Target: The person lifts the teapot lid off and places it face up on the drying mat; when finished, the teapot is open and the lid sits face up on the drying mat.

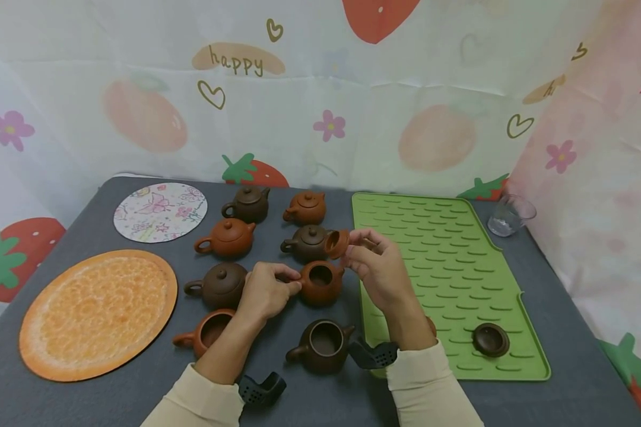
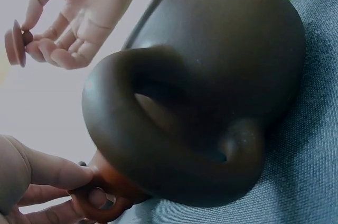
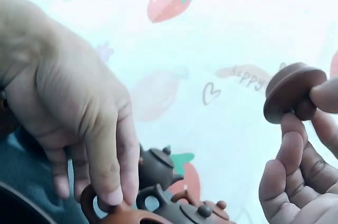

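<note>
My left hand (image 1: 267, 290) pinches the handle of a reddish-brown teapot (image 1: 320, 299), whose top opening is uncovered. Just above and to the right of it, a matching lid (image 1: 336, 244) is held by its knob in my right hand (image 1: 378, 270); its underside is turned toward the head camera. The right wrist view shows fingertips round the knob of that lid (image 3: 293, 89). Nearer the front stands a dark brown teapot (image 1: 326, 344) without a lid, its handle large in the left wrist view. A lidless reddish teapot (image 1: 216, 326) is partly hidden by my left forearm.
Several lidded teapots, like the dark one (image 1: 221, 286), stand farther back. At right lies a green mat (image 1: 443, 261) bearing a dark lid (image 1: 490, 340); a reddish edge shows behind my right wrist. A glass (image 1: 510, 214) stands beyond. Two round mats, orange (image 1: 98, 314) and patterned (image 1: 160, 212), lie left.
</note>
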Action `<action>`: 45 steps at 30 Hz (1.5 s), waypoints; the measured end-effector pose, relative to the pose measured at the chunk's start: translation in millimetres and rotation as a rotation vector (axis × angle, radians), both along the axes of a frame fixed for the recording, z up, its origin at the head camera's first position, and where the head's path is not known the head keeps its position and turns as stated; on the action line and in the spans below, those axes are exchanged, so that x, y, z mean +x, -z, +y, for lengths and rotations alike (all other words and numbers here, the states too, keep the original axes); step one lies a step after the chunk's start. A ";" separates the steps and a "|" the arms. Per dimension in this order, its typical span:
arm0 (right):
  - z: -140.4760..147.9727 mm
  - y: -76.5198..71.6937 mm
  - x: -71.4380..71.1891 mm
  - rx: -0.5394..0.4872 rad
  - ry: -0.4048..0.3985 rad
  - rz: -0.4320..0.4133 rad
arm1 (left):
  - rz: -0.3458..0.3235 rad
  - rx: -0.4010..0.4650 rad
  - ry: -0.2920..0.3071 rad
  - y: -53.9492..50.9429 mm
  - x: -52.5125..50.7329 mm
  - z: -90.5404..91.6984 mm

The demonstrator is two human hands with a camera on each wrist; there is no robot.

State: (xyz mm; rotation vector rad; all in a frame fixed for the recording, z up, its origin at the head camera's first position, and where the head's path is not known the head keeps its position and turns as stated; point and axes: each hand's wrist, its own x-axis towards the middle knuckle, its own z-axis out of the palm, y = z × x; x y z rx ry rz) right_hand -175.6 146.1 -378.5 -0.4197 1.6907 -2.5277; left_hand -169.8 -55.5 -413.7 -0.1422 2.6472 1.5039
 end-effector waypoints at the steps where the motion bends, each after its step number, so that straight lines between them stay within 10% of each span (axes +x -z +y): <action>1: 0.0 -1.0 0.1 -0.028 -0.009 -0.003 | -0.001 -0.001 0.000 -0.1 -0.4 -0.1; 22: 20.6 -26.0 21.6 -0.171 -0.076 0.062 | 0.004 -0.011 0.017 1.1 0.0 2.9; 45: 92.6 -49.7 51.0 0.224 0.105 0.303 | -0.005 0.003 0.007 0.3 -0.9 -0.5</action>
